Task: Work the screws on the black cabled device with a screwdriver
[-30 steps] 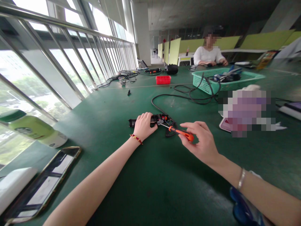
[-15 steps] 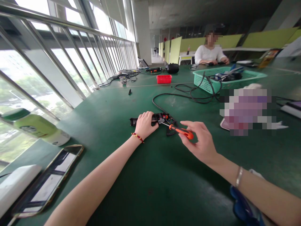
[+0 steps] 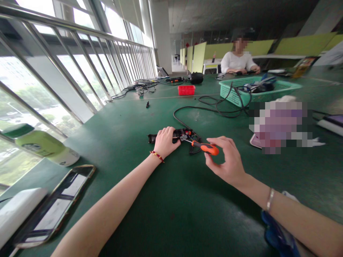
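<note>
- Where the green worktop (image 3: 171,203) meets the left edge of the view, a white block (image 3: 23,208) lies near, with a phone (image 3: 57,205) beside it on the right.
- Just beyond them, also at left, is a pale green bottle (image 3: 45,144) with a dark green cap.
- In the middle, the left hand (image 3: 166,141), a beaded bracelet at its wrist, grasps a slim black device (image 3: 177,134) from above; the device lies crosswise on the worktop.
- Far behind it sits a small red bin (image 3: 186,90).
- To the device's right, an orange screwdriver (image 3: 206,147) points left, its thin shaft reaching the device's right end; whether the tip touches is too small to tell.
- The right hand (image 3: 227,160) holds the screwdriver's handle lightly between thumb and fingers.
- Far right, a person in a white top (image 3: 235,63) sits behind a turquoise basket (image 3: 233,95) of dark items; a black cable (image 3: 193,107) curves left from near the basket.
</note>
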`<state>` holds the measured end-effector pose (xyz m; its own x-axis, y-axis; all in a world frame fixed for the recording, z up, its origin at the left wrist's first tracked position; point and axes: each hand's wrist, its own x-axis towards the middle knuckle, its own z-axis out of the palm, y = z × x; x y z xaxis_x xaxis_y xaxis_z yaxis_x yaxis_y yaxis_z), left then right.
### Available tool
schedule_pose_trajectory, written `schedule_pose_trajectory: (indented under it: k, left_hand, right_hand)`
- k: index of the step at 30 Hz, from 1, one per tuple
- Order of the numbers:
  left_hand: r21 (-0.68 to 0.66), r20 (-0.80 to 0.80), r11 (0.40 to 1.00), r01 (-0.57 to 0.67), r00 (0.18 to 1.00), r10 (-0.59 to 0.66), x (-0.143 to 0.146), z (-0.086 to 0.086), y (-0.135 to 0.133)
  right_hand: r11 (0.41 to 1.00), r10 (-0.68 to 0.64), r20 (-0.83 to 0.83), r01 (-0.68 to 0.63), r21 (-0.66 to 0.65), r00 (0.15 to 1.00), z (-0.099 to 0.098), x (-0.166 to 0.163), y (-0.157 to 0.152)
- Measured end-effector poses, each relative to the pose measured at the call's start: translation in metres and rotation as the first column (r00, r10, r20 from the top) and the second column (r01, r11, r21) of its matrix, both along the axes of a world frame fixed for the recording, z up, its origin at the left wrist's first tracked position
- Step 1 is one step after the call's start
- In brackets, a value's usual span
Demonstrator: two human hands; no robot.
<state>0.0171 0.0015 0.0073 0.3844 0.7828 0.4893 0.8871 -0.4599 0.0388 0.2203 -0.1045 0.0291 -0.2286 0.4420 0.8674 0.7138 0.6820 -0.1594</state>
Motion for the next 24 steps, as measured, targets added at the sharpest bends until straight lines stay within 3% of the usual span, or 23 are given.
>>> schedule_pose_trajectory:
  k: [6,11,17,22,24]
  left_hand:
    - [0.000,-0.001,1.000,0.003,1.000,-0.003,0.0002,-0.0006,0.0002]
    - [0.015,-0.001,1.000,0.002,1.000,-0.002,-0.0001,-0.0013,0.0007]
    - [0.010,-0.003,1.000,0.007,1.000,-0.007,0.0000,-0.0012,0.0003]
    - [0.012,-0.013,1.000,-0.002,1.000,0.002,0.0003,-0.0015,0.0006]
    - [0.022,-0.013,1.000,0.003,1.000,-0.003,0.0003,-0.0019,0.0011]
  right_hand:
    - [0.997,-0.007,0.038,0.010,-0.083,0.999,-0.0005,-0.0003,0.0002]
    - [1.000,0.020,0.007,-0.020,0.017,1.000,-0.0012,-0.0008,0.0003]
    - [0.997,0.022,0.055,-0.018,-0.078,0.998,0.0010,-0.0019,-0.0004]
    - [0.999,0.038,0.056,-0.038,0.005,0.998,-0.0010,0.0011,0.0013]
    - [0.998,0.066,0.085,-0.064,-0.024,0.994,-0.0010,0.0014,0.0014]
